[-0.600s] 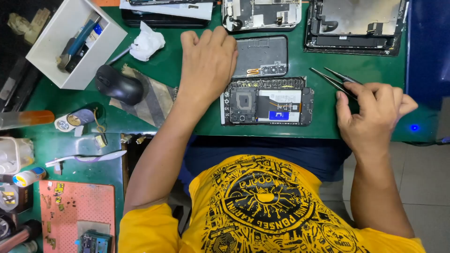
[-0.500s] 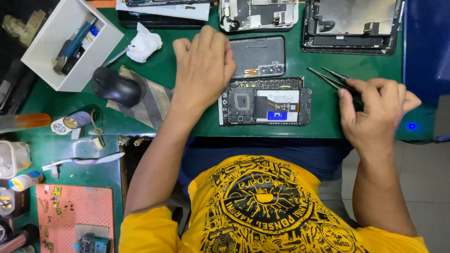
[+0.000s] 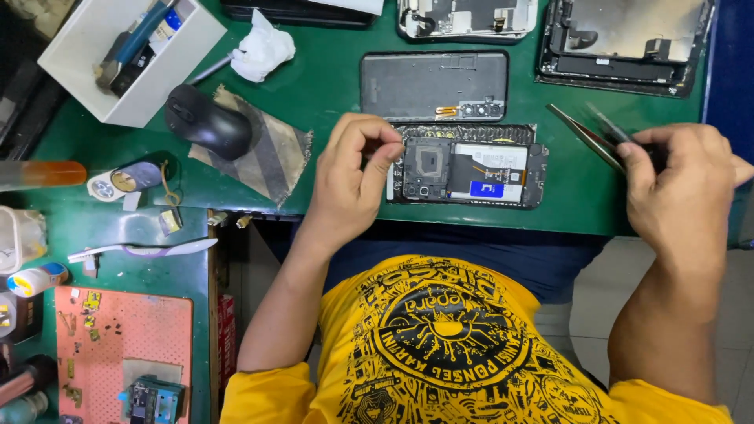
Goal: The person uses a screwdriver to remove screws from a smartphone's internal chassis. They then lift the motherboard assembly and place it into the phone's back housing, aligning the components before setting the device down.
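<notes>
An opened phone (image 3: 487,166) with its back off lies on the green mat (image 3: 330,86) near the table's front edge, showing a black board and a blue tag. My left hand (image 3: 349,184) is curled at the phone's left end, with thumb and index finger pinched on its upper left corner. To the right of the phone, my right hand (image 3: 679,192) grips metal tweezers (image 3: 589,133), whose tips point up and left, clear of the phone. A dark back cover (image 3: 434,85) rests just beyond the phone.
A black mouse (image 3: 208,122) on a striped cloth, a white box of tools (image 3: 129,59) and a crumpled tissue (image 3: 263,49) sit at the left. Two more stripped phones (image 3: 628,43) lie at the far edge. Lower left holds an orange mat (image 3: 122,338), a toothbrush (image 3: 141,251) and tape rolls (image 3: 126,179).
My left hand has drawn back from over the back cover and curled onto the opened phone's left end. The right hand with the tweezers has barely moved.
</notes>
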